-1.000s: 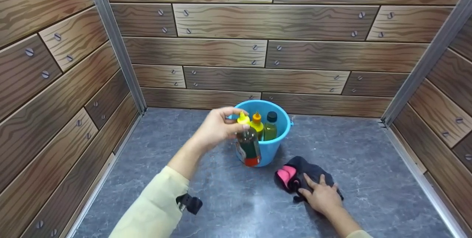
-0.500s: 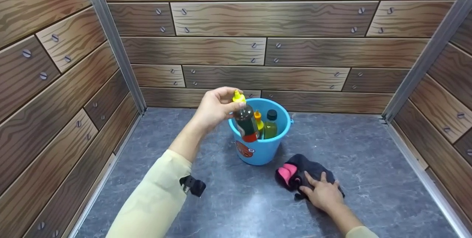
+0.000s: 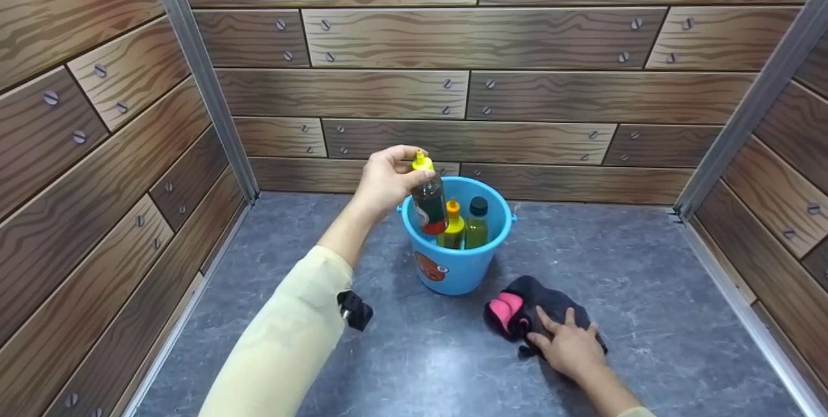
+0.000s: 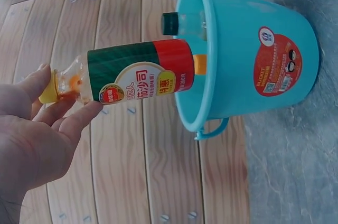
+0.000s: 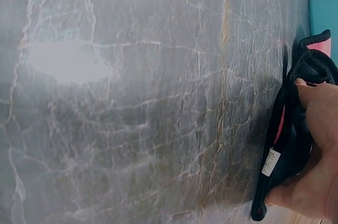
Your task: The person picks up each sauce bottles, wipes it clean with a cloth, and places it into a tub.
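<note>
In the head view my left hand (image 3: 386, 181) pinches the yellow cap and neck of a ketchup bottle (image 3: 429, 207), with a green and red label. The bottle hangs slightly tilted over the near left part of a light blue bucket (image 3: 453, 275). Inside the bucket stand a yellow bottle with an orange cap (image 3: 452, 226) and a green-tinted bottle with a dark cap (image 3: 477, 226). The left wrist view shows the ketchup bottle (image 4: 140, 71) with its base near the rim. My right hand (image 3: 572, 346), fingers spread, rests on a dark, bundled fabric item (image 3: 533, 294) with pink lining.
The bucket and fabric stand on a grey marbled floor (image 3: 414, 352). Wood-patterned walls (image 3: 388, 94) enclose it at the back and both sides, with metal strips along the corners. A small black device (image 3: 356, 310) sits at my left sleeve.
My left hand has lifted the ketchup bottle from in front of the bucket up past its rim, then slightly right over the opening. The right hand stays on the fabric.
</note>
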